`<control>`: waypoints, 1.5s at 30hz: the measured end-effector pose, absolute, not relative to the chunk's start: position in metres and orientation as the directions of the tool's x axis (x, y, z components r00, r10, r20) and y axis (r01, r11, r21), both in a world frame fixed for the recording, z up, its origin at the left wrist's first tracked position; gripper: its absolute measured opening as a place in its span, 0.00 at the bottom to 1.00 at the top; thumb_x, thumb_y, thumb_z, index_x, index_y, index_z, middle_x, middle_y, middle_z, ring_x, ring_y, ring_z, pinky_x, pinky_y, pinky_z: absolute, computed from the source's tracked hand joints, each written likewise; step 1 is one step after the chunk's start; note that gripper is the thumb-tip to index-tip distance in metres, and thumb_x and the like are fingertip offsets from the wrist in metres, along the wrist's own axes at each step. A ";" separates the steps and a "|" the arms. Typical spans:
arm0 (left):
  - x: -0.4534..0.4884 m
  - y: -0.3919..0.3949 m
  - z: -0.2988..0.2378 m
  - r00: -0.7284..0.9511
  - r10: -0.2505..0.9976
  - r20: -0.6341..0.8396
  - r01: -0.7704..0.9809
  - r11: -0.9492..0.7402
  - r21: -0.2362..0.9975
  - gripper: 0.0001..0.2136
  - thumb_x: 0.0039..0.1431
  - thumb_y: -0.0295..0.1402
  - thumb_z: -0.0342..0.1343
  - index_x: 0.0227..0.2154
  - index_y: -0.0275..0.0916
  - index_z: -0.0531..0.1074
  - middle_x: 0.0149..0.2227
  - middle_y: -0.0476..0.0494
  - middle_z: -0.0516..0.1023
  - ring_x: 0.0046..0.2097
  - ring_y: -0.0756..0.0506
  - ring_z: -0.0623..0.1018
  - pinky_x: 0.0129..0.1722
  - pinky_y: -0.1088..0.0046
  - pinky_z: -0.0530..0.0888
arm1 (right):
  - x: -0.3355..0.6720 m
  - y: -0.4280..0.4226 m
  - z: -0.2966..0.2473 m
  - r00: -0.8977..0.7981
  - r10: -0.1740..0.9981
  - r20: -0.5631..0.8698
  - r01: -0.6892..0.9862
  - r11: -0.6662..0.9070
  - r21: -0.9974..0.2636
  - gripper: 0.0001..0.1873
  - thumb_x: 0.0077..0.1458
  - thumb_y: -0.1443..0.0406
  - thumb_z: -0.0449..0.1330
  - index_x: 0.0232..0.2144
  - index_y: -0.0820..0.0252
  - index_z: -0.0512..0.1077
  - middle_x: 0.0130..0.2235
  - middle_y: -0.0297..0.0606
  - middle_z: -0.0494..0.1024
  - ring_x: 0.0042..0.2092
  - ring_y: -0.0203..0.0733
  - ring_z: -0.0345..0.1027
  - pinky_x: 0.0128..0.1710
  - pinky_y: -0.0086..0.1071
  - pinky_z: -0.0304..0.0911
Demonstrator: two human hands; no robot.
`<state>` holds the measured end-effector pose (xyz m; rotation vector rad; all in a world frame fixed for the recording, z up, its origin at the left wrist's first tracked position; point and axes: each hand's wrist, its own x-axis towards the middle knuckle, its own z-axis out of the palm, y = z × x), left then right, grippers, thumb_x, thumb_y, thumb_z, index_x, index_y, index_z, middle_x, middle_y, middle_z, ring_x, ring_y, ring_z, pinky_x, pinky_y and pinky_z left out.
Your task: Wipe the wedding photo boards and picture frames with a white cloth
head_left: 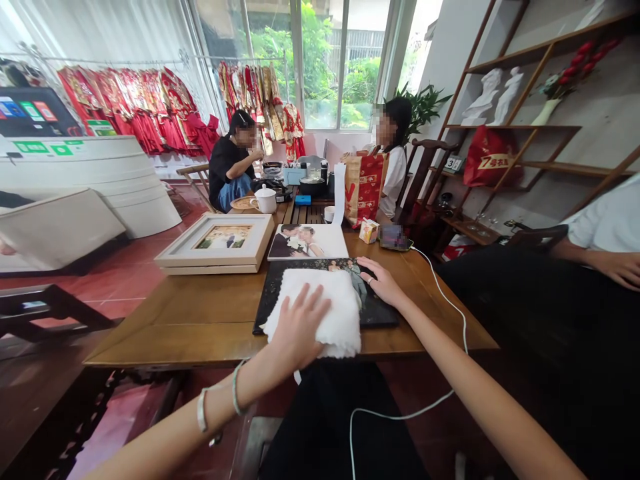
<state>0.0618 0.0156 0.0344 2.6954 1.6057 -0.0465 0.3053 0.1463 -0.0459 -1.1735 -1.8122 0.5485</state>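
My left hand [300, 320] lies flat with fingers spread on a white cloth [340, 313]. The cloth covers the left and middle part of a dark photo panel [380, 310] that shows a couple. My right hand [381, 279] rests with fingers stretched out on the panel's far right edge. Just beyond the panel lies a white wedding photo print [325, 241], partly overlapped by it. Farther left, a framed photo [167, 252] with a pale wooden frame sits on top of another frame.
A brown wooden table [200, 313] carries a white lidded mug [265, 199], a red paper bag [367, 187], a small box [369, 231] and a phone [395, 237]. Its white cable [463, 313] runs down the right side. Two people sit beyond; another sits at right.
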 end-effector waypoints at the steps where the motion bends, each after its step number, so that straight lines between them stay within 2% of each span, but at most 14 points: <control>1: 0.055 0.026 0.036 0.459 0.888 -0.018 0.888 -0.460 -0.013 0.30 0.51 0.33 0.58 0.58 0.43 0.59 0.66 0.40 0.50 0.66 0.34 0.48 0.58 0.45 0.59 | 0.305 0.146 -0.046 -0.160 0.885 0.438 0.496 0.456 -0.739 0.20 0.54 0.61 0.55 0.49 0.55 0.73 0.56 0.42 0.70 0.60 0.47 0.59 0.63 0.48 0.48; 5: 0.035 0.077 0.036 0.429 0.901 0.068 0.903 -0.429 -0.013 0.24 0.55 0.33 0.55 0.55 0.41 0.61 0.65 0.39 0.54 0.66 0.35 0.51 0.57 0.46 0.61 | 0.305 0.146 -0.048 -0.145 0.885 0.443 0.482 0.454 -0.749 0.19 0.54 0.60 0.55 0.49 0.53 0.73 0.56 0.40 0.70 0.60 0.46 0.59 0.63 0.48 0.47; 9: 0.031 0.121 0.029 0.331 0.928 0.173 0.942 -0.336 0.000 0.22 0.57 0.35 0.52 0.55 0.43 0.61 0.64 0.39 0.56 0.65 0.34 0.53 0.57 0.43 0.57 | 0.306 0.146 -0.049 -0.146 0.885 0.442 0.477 0.455 -0.752 0.20 0.54 0.60 0.56 0.49 0.53 0.72 0.56 0.40 0.70 0.61 0.46 0.58 0.64 0.48 0.47; 13: 0.028 0.132 0.026 0.322 0.931 0.174 0.945 -0.328 0.010 0.22 0.57 0.33 0.51 0.56 0.43 0.60 0.64 0.40 0.56 0.65 0.34 0.53 0.57 0.44 0.58 | 0.305 0.146 -0.048 -0.146 0.884 0.444 0.487 0.455 -0.745 0.20 0.54 0.62 0.55 0.49 0.53 0.72 0.57 0.40 0.70 0.61 0.46 0.59 0.63 0.48 0.48; 20: 0.011 0.082 0.030 0.372 0.920 0.122 0.927 -0.374 -0.011 0.27 0.51 0.28 0.53 0.57 0.40 0.60 0.66 0.40 0.52 0.66 0.35 0.49 0.58 0.49 0.59 | 0.304 0.146 -0.046 -0.144 0.888 0.436 0.501 0.445 -0.742 0.20 0.53 0.64 0.55 0.49 0.55 0.72 0.56 0.41 0.70 0.60 0.47 0.59 0.63 0.48 0.48; 30: 0.001 -0.009 0.029 0.410 0.911 -0.040 0.910 -0.412 -0.046 0.40 0.38 0.23 0.50 0.61 0.40 0.55 0.68 0.44 0.42 0.67 0.37 0.38 0.62 0.47 0.46 | 0.303 0.145 -0.046 -0.148 0.887 0.438 0.514 0.447 -0.732 0.20 0.53 0.65 0.54 0.49 0.54 0.72 0.56 0.39 0.71 0.60 0.45 0.60 0.63 0.47 0.50; 36: 0.032 0.016 0.036 0.440 0.895 -0.074 0.897 -0.442 -0.020 0.35 0.47 0.29 0.54 0.61 0.39 0.54 0.68 0.41 0.43 0.67 0.33 0.40 0.61 0.42 0.47 | 0.303 0.146 -0.048 -0.153 0.885 0.439 0.508 0.452 -0.733 0.20 0.54 0.65 0.53 0.50 0.54 0.72 0.57 0.40 0.70 0.61 0.46 0.59 0.63 0.47 0.48; 42: 0.079 0.082 0.029 0.546 0.836 0.065 0.838 -0.546 -0.015 0.31 0.52 0.36 0.58 0.59 0.40 0.56 0.66 0.37 0.50 0.66 0.30 0.47 0.58 0.39 0.54 | 0.304 0.146 -0.047 -0.169 0.887 0.429 0.525 0.450 -0.723 0.22 0.53 0.67 0.54 0.50 0.55 0.72 0.56 0.41 0.70 0.61 0.47 0.58 0.63 0.48 0.48; 45: 0.095 0.110 0.026 0.549 0.827 0.123 0.835 -0.550 -0.028 0.28 0.54 0.36 0.57 0.57 0.41 0.57 0.65 0.38 0.53 0.65 0.31 0.51 0.57 0.40 0.56 | 0.305 0.147 -0.047 -0.168 0.893 0.417 0.522 0.439 -0.731 0.23 0.51 0.69 0.54 0.50 0.55 0.72 0.58 0.40 0.69 0.61 0.48 0.57 0.63 0.48 0.48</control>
